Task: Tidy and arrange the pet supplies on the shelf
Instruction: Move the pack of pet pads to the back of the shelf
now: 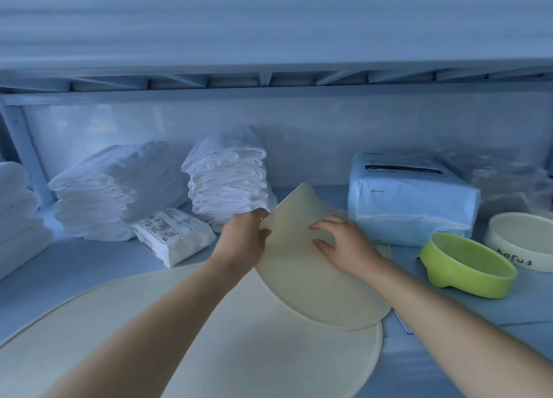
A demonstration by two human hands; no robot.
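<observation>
A large cream feeding mat (185,332) lies flat across the front of the shelf, and its far right part (302,272) is folded up and back over itself. My left hand (245,236) grips the folded edge on the left, thumb on top. My right hand (344,242) rests with spread fingers on the raised flap's surface. A green pet bowl (466,266) sits to the right, and a cream bowl (523,242) with dark lettering stands behind it.
Stacks of white folded pads (110,191) (230,179) stand at the back left and middle, more at the far left edge (18,215). A small white packet (173,236) lies before them. A pale blue wrapped pack (413,200) and a clear bag (505,182) are at the back right.
</observation>
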